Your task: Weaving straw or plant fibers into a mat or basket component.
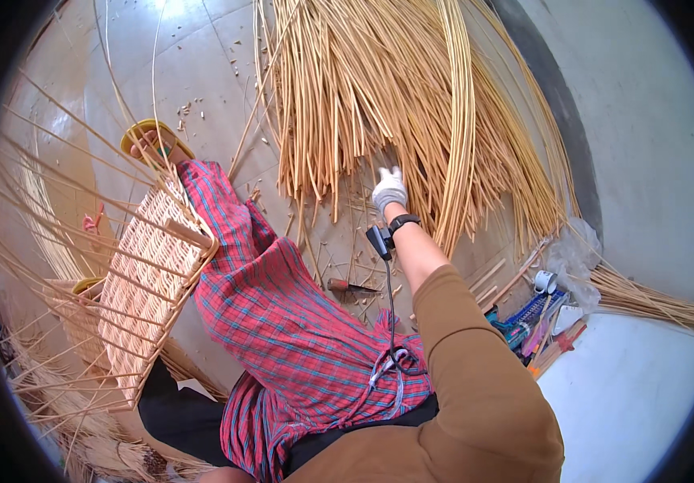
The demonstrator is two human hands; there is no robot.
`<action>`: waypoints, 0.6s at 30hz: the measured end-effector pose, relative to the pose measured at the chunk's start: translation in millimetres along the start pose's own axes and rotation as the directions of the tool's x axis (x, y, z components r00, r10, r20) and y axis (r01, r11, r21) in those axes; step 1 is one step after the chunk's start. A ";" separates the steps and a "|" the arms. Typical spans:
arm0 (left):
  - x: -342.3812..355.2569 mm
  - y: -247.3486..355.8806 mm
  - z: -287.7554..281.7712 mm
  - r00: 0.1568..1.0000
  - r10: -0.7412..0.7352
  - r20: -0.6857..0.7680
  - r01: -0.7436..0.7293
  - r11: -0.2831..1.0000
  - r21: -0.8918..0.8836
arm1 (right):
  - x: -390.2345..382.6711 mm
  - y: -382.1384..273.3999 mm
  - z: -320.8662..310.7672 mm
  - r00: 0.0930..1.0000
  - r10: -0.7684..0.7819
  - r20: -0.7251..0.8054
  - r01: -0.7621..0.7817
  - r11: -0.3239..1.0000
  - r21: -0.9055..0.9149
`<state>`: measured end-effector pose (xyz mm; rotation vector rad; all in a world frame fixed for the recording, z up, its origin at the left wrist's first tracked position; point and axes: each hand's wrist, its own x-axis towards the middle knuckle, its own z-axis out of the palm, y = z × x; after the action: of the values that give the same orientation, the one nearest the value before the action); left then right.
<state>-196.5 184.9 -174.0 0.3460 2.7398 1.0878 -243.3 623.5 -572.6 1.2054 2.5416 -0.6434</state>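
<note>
My right hand (389,190), in a white glove, reaches to the cut ends of a large spread of thin tan canes (363,88) on the floor. Its fingers are stretched out and slightly apart at the cane ends; no cane shows clearly held in them. A black band with a cabled device (380,241) circles that wrist. At my left, a half-woven cane basket (150,278) leans tilted against my leg, long unwoven stakes fanning out from it. My left hand is out of sight. On my lap lies a red plaid cloth (282,322).
A knife with a brown handle (352,286) lies on the floor among cane scraps. Tools and a blue tray (528,314) sit at the right, beside a clear plastic bag (574,262) and another cane bundle (652,299). A pale wall (644,121) bounds the right side.
</note>
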 end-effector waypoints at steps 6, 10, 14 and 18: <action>2.7 3.9 5.9 1.000 0.005 0.012 -0.005 1.000 -0.006 | 6.6 2.4 -28.0 0.985 0.074 0.157 -0.047 0.984 -0.170; 0.5 6.3 6.4 1.000 0.007 -0.014 -0.007 1.000 -0.001 | 12.6 9.5 -26.4 0.994 -0.092 -0.057 0.099 0.987 0.129; -0.1 16.9 1.7 0.994 0.059 -0.095 -0.060 0.998 -0.003 | -13.5 13.7 -45.8 0.989 -0.121 -0.080 0.145 0.849 0.508; -3.0 58.8 -15.0 0.930 0.230 -0.288 -0.240 0.971 0.001 | -129.8 8.6 -92.0 0.649 -0.489 0.583 -0.439 0.386 0.812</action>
<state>-188.4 215.8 -122.4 0.5661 2.9859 1.3384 -159.2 587.0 -442.2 0.7200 1.2687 -2.2590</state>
